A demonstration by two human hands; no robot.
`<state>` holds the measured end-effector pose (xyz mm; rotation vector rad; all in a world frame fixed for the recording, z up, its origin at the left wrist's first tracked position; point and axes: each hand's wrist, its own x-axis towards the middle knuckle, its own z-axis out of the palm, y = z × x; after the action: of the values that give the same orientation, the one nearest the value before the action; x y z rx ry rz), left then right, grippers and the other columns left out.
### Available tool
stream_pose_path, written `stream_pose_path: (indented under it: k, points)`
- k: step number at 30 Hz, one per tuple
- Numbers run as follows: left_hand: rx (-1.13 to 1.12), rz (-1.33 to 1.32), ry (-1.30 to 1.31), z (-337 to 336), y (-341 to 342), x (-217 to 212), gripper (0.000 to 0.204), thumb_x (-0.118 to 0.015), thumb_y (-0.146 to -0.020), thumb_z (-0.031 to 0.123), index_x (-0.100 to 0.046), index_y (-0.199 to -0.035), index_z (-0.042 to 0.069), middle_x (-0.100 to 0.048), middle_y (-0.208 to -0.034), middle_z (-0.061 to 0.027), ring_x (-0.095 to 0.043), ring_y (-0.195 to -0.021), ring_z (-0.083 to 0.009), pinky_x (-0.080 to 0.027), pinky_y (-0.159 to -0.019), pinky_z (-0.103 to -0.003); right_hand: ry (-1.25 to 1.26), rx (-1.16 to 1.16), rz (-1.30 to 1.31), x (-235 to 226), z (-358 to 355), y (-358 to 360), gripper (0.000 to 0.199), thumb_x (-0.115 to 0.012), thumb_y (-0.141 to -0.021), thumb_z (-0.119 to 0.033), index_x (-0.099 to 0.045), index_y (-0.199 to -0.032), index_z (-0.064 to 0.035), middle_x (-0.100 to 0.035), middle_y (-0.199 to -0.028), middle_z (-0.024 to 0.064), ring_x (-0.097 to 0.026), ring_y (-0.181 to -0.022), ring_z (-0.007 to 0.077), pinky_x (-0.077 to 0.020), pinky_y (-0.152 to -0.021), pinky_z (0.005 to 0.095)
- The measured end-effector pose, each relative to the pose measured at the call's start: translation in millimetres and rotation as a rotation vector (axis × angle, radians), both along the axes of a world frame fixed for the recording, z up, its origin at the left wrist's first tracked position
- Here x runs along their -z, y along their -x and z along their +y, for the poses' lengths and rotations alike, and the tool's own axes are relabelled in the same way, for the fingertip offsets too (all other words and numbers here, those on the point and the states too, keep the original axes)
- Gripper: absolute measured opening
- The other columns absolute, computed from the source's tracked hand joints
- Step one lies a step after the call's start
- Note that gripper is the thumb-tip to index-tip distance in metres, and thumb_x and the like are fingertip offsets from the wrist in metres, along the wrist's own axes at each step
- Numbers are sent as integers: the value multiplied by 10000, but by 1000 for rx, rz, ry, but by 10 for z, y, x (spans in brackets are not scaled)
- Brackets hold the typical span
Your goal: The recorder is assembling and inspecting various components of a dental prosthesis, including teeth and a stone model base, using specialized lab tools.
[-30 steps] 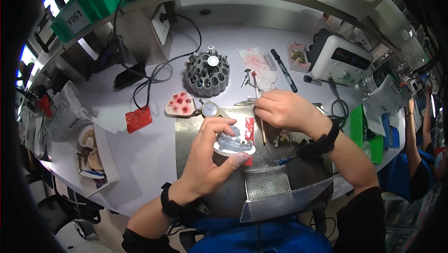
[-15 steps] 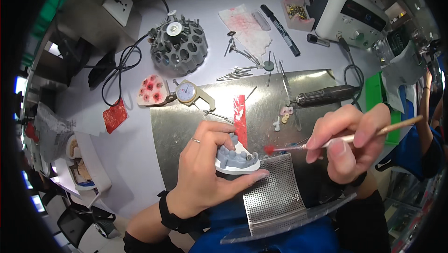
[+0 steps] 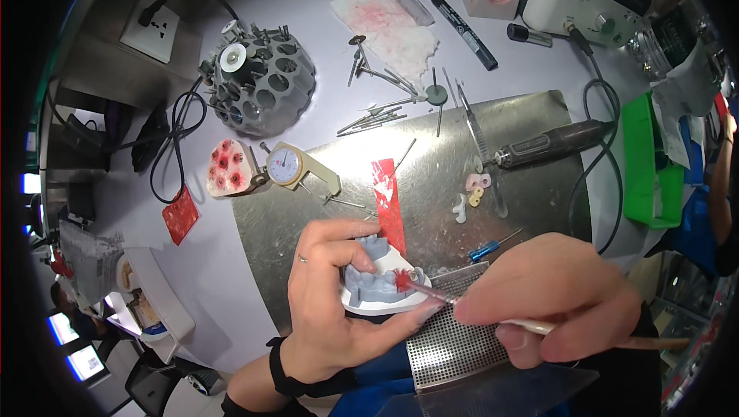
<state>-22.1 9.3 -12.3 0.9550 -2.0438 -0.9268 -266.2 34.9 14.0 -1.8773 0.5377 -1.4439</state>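
Note:
A grey dental model [image 3: 377, 288] on a white base sits in my left hand [image 3: 323, 301], with fingers over its back and the thumb along its front edge. My right hand [image 3: 546, 294] pinches a thin brush [image 3: 437, 292] with a pale handle. Its red tip meets the model's right side, beside a small metallic piece on the teeth. Beneath both hands lies a perforated metal plate [image 3: 454, 351]. Behind the model a red strip [image 3: 388, 213] rests on the metal sheet [image 3: 308, 225]. A small blue-handled driver [image 3: 483, 251] lies just beyond my right hand.
Tooth-shaped pieces [image 3: 476, 186] and a black handpiece [image 3: 550, 145] lie on the sheet. A dial caliper [image 3: 283, 165] is at left, below a grey bur holder [image 3: 269, 94]. Loose burs [image 3: 373, 120] and a black marker [image 3: 454, 21] lie farther back. A green tray [image 3: 654, 194] stands at right.
My right hand has moved left and nearer, bringing the brush's red tip from beside the model onto it. The view has shifted slightly; my left hand still holds the model.

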Motion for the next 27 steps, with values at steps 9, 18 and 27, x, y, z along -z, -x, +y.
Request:
stream_pose_path:
  k: [9,18,27]
  points:
    - [25,0,-10,-15,39,-24,675,-1014,-668,277,-504,-1045,46,-627,-1164,-232,-674,-980,-290,-551,-816,-372,-54,64,-2,-33,71,11,293,-722,-791,134,-535,-929,-45,-731,-1008,290,-726,-649,341,-617,-550,400]
    - [18,8,-36,11,16,-8,690,-1024,-651,275,-507,-1044,44,-625,-1170,-235,-672,-997,-275,-547,-823,-354,-135,26,221,-189,27,137,302,-740,-758,142,-553,-914,-36,-731,-1003,264,-703,-635,336,-609,-546,405]
    - [16,-22,-8,13,12,-24,682,-1026,-642,281,-513,-1028,50,-637,-1188,-245,-663,-998,-288,-544,-824,-360,-125,-127,186,-154,-33,153,205,-750,-761,136,-649,-894,17,-737,-988,246,-716,-692,323,-596,-562,412]
